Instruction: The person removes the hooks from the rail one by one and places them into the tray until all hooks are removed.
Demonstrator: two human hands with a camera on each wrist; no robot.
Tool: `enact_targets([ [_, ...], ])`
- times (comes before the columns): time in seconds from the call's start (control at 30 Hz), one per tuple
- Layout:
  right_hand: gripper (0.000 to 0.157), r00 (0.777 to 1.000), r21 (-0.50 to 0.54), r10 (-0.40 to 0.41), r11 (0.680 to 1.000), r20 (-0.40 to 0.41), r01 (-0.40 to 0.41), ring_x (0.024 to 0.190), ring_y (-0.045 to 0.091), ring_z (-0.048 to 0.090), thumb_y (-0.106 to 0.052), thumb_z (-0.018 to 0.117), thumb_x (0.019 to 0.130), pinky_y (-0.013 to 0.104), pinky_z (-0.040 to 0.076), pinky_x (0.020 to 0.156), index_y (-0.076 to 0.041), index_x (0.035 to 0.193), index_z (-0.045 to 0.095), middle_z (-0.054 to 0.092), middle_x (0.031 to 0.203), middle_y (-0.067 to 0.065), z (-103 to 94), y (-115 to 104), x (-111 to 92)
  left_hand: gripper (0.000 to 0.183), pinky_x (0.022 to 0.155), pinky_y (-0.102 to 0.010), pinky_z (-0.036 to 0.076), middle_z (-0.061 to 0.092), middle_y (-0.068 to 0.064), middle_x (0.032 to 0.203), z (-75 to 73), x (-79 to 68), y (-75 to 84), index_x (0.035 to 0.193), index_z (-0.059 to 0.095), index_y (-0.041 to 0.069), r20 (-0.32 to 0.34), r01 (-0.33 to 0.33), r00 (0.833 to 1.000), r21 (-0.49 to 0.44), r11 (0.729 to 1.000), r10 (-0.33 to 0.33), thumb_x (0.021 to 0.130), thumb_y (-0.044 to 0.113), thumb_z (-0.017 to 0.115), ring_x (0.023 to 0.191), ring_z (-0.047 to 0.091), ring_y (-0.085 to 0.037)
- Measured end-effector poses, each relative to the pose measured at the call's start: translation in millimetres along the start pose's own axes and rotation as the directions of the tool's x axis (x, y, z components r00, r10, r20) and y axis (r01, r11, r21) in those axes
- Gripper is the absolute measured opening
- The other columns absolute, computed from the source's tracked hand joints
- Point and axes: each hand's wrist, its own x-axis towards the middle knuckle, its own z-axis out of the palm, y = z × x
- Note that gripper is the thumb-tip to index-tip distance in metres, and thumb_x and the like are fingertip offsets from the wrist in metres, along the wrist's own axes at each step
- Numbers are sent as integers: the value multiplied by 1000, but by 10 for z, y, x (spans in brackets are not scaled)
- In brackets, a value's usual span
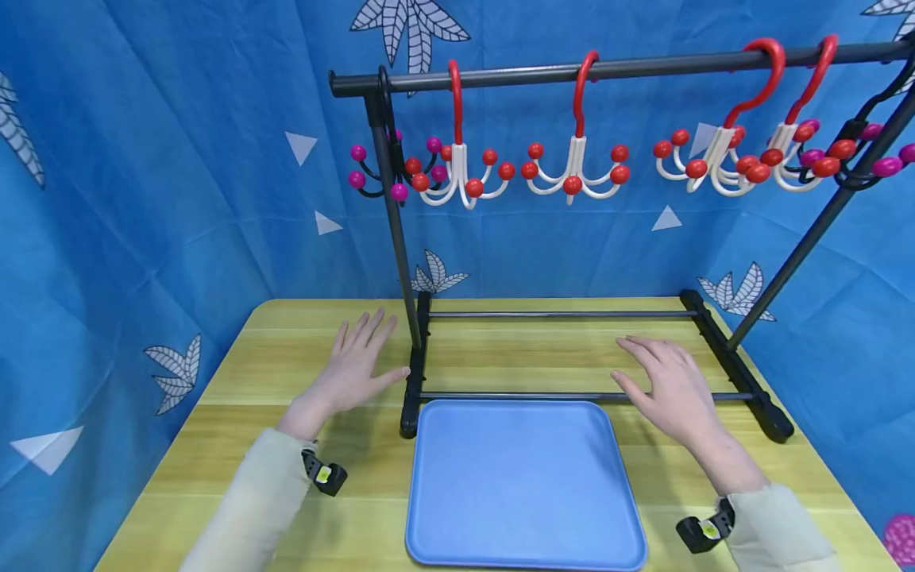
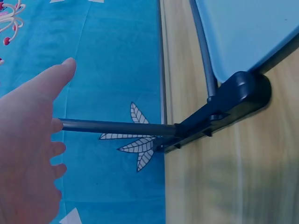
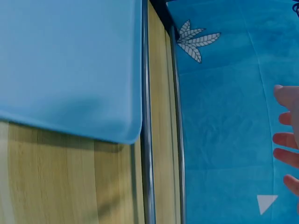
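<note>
My left hand (image 1: pixel 352 367) is over the table's left part with its fingers extended, holding nothing. Its thumb tip overlaps the left foot of a black garment rack (image 1: pixel 417 349) in the head view. On the other side, my right hand (image 1: pixel 670 389) hovers above the rack's lower front bar, fingers loosely spread and nothing in them. Between and below the hands lies a blue tray (image 1: pixel 525 485) with a bare surface. White hangers with red hooks and red ball tips, such as one hanger (image 1: pixel 576 163), hang from the rack's top rail (image 1: pixel 515 77).
Black hangers with magenta balls hang at both ends of the rail, one black hanger (image 1: pixel 389 151) at the left post. The rack stands on a light wooden table (image 1: pixel 236 413). Blue cloth (image 1: pixel 214 159) with leaf prints surrounds the table's back and sides.
</note>
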Motion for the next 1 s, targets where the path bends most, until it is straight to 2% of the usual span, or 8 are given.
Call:
enact_targets([
  [0.13,39,998,-9,-3,1000,-60,3,104,35,53,-23,66,82,52,33,92,-6,116,59,60,113,15,-49,45,-7,76,110,-54,5,16,-14,150,-39,46,-20,146,17,11,-35,-4,999,18,1000,5,89,51,49,137,15,-35],
  [0.27,32,991,-19,6,1000,-132,-8,96,34,57,-17,67,80,49,38,83,-5,109,62,62,106,15,-109,109,-2,67,107,-52,20,31,-16,144,-72,110,-26,141,29,6,-86,6,996,28,1000,-4,90,43,51,131,31,-34],
  [0.43,27,985,-24,28,999,-171,-32,91,34,57,-13,67,79,48,40,80,-5,104,64,63,100,15,-191,187,-5,56,101,-48,33,44,-15,135,-125,203,9,136,39,5,-131,85,987,-78,993,-94,91,36,52,123,42,-33],
  [0.63,25,982,-41,22,999,-185,-31,84,34,57,-10,67,78,48,41,72,-3,102,64,62,96,16,-282,280,0,45,88,-45,45,51,-13,126,-148,317,38,130,46,6,-206,148,959,-229,962,-197,93,30,51,111,52,-28],
  [0.83,23,982,-71,22,997,-190,-36,81,33,56,-10,67,79,47,40,69,-3,101,64,62,95,17,-346,379,13,37,84,-41,47,54,-10,120,-193,460,34,124,51,6,-315,120,919,-350,929,-237,91,25,54,104,55,-25],
  [1.0,21,981,-84,46,994,-188,-63,77,34,54,-10,64,81,48,38,66,-2,101,64,61,92,18,-417,476,10,38,87,-37,47,55,-10,119,-248,582,53,124,51,5,-346,94,901,-433,896,-262,91,24,55,102,56,-24],
])
